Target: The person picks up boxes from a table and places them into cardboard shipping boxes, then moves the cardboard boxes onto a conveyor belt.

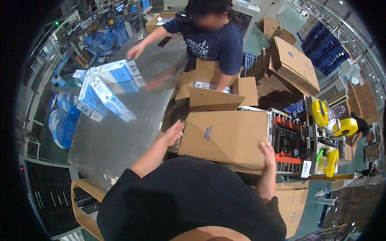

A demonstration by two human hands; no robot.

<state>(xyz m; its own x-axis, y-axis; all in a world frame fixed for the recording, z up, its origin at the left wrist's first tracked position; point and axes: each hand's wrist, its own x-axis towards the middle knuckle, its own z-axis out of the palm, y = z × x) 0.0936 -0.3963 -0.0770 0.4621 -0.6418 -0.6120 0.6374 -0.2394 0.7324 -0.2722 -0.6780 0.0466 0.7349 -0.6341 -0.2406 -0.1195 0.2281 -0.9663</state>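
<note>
A brown cardboard box (225,136) with its top flaps folded down lies right in front of me. Beside its left edge is my left hand (174,133), fingers stretched and apart; whether it touches the cardboard I cannot tell. My right hand (267,152) rests at the box's right edge with fingers extended, part of it turned from view. Just beyond stands an open carton (247,90), its flaps up, with white and blue packs (202,84) inside. A co-worker (213,42) reaches one hand into that carton and holds the other over the table.
Several blue-and-white packs (106,92) stand on the grey metal table (120,140) at left, near a phone (164,41). To the right is a taping machine (289,138) with yellow tape rolls (320,112). Flattened cartons (295,64) are stacked behind it.
</note>
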